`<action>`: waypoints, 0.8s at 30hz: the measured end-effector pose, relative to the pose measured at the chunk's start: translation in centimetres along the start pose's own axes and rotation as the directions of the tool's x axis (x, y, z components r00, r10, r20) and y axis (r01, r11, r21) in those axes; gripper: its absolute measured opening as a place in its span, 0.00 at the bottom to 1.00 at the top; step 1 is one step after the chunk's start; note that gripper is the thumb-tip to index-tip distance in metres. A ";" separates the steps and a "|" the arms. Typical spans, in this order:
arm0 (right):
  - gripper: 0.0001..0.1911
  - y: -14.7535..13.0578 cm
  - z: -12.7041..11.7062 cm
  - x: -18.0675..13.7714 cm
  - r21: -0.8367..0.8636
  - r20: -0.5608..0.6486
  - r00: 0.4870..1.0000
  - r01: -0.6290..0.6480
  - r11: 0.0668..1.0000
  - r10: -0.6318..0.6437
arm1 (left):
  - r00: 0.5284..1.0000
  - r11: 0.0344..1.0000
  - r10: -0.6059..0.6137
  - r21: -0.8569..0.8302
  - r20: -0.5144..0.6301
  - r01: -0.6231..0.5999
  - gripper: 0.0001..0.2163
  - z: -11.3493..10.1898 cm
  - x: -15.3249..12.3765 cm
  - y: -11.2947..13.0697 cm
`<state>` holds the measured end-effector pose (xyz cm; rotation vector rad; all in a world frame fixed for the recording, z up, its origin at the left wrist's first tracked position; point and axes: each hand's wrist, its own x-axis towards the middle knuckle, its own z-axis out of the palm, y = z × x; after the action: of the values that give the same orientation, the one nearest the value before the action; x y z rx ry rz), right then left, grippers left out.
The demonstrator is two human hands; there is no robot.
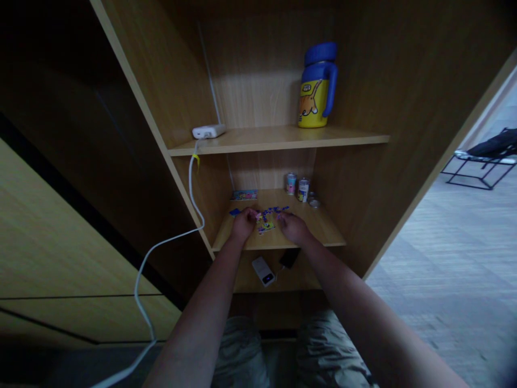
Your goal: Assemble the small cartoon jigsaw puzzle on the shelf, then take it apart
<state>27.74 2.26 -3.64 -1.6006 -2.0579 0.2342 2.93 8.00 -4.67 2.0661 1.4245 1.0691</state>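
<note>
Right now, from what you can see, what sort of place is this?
Probably a small bedroom or dorm room. Built-in wooden shelves hold everyday personal things, such as a yellow and blue drink jug, and a white charger trails its cable down the side.

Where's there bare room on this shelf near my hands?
Bare wood lies right of the right hand, below the small lids. Another patch lies behind the colourful pieces, between the picture card and two cans. Crowded around the left hand.
</note>
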 end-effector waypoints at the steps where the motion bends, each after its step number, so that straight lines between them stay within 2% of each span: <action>1: 0.19 -0.1 -0.1 0.0 -0.025 0.014 1.000 -0.007 1.000 0.007 | 1.000 1.000 -0.006 0.012 0.005 0.006 0.13 0.1 0.0 0.0; 5: 0.21 -0.3 0.0 0.0 -0.098 0.038 0.999 0.001 0.995 0.003 | 0.999 0.999 -0.007 0.049 0.034 0.005 0.14 0.3 0.1 0.2; 11: 0.18 -0.2 0.3 0.0 -0.060 -0.011 0.999 0.035 0.998 -0.035 | 0.998 0.997 0.019 0.075 0.057 -0.023 0.13 0.5 0.0 0.5; 17: 0.16 -0.2 0.3 -0.1 -0.006 -0.059 0.998 0.031 0.999 -0.032 | 0.999 0.996 0.041 0.074 0.005 -0.042 0.12 0.1 -0.3 0.9; 21: 0.14 0.0 0.3 0.0 0.001 -0.103 0.990 0.101 0.995 -0.101 | 0.998 0.995 0.034 0.093 -0.044 -0.030 0.12 -0.2 -0.4 1.1; 24: 0.12 0.3 0.4 0.2 -0.002 -0.073 0.986 0.147 0.989 -0.147 | 0.998 0.993 0.027 0.120 -0.053 -0.021 0.12 -0.1 -0.5 1.1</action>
<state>27.77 2.57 -4.07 -1.4261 -2.1061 0.1240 3.42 7.11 -3.98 2.1572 1.5276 1.0813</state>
